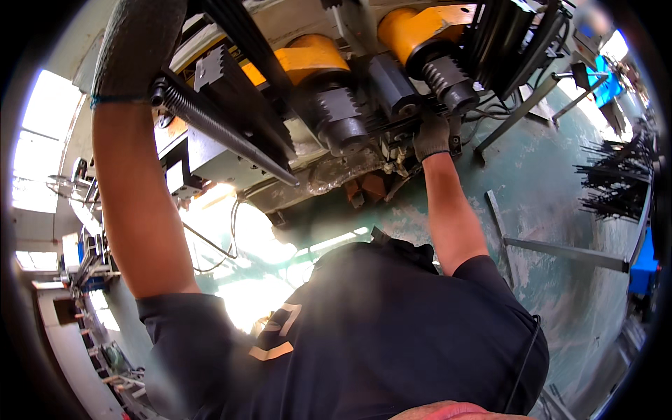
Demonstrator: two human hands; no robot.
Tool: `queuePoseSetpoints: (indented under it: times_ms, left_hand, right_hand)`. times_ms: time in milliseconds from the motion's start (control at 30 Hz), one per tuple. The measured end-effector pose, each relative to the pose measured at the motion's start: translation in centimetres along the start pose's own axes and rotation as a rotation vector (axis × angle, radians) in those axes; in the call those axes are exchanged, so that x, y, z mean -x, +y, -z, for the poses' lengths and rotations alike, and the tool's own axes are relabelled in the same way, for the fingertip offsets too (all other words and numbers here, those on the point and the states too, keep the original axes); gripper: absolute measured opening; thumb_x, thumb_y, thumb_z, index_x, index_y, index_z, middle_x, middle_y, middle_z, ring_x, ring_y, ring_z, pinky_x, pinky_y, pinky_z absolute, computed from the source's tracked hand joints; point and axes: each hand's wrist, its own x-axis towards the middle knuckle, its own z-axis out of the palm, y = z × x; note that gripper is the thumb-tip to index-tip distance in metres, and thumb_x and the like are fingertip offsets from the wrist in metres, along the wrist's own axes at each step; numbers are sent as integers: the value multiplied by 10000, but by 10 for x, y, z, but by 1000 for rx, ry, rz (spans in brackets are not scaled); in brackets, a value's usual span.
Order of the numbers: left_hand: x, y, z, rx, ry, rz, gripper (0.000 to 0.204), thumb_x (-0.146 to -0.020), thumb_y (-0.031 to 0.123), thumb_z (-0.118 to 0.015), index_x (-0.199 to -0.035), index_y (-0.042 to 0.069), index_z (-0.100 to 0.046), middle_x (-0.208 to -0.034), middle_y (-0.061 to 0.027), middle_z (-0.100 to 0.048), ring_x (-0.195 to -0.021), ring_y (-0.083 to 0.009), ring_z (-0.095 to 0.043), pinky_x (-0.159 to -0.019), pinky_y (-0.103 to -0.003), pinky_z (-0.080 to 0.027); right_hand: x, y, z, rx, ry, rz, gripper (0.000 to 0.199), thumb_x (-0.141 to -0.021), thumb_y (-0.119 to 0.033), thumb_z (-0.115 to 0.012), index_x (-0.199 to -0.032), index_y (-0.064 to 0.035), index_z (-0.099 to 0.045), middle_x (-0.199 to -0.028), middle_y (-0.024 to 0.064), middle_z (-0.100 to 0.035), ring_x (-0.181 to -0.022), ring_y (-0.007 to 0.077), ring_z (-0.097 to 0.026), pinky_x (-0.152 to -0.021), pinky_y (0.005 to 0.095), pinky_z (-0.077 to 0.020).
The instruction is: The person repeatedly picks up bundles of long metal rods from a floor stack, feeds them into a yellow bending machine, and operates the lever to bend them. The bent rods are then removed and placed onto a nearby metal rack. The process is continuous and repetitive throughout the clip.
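My left hand (138,52), in a dark grey glove, is raised at the upper left beside the machine. The frame's top edge cuts off its fingers. Close to its wrist a long threaded rod (224,136) slants down across the machine's front. My right hand (432,135), also gloved, reaches low into the machine, under a dark hexagonal block (394,87) and beside a toothed cylinder (448,84). Its fingers are hidden among dark parts, so any hold cannot be made out. A second toothed cylinder (339,119) sits left of the block. Yellow housings (311,59) carry both cylinders.
A grey metal stand (521,115) stands to the right of the machine. Further right lies a pile of thin dark rods (619,178). A metal bar frame (567,253) rests on the green floor (560,308). A loose cable (231,241) hangs below the machine at left.
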Motion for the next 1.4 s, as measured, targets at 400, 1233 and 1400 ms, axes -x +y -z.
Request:
queuePoseSetpoints:
  times_ms: [400,1233,1400]
  left_hand:
    - [-9,-15,-6,-208,-15,-56,448,-947,147,-640,-1310,-73,-497,-1006,-152,-666,-899,-247,-699,-876,-363,-586]
    - [65,1,45,-206,97,26,273,-832,159,-748,-1023,16,-617,-863,-99,-698,-783,-189,-706,-723,-330,-588]
    - [155,5,90,-161,261,51,230,-807,157,-766,-954,31,-643,-832,-89,-703,-755,-176,-706,-685,-322,-588]
  right_hand:
    - [-19,8,24,7,-40,-32,300,-934,-6,-656,-1233,20,-672,-1138,96,-708,-991,208,-695,-874,345,-581]
    - [68,-36,12,1275,-77,645,360,-1000,-263,-639,-1262,-21,-687,-1190,128,-735,-1073,219,-696,-947,327,-538]
    - [143,-55,40,190,-21,63,338,-1067,-233,-548,-1206,49,-673,-1178,167,-702,-1067,267,-694,-950,394,-576]
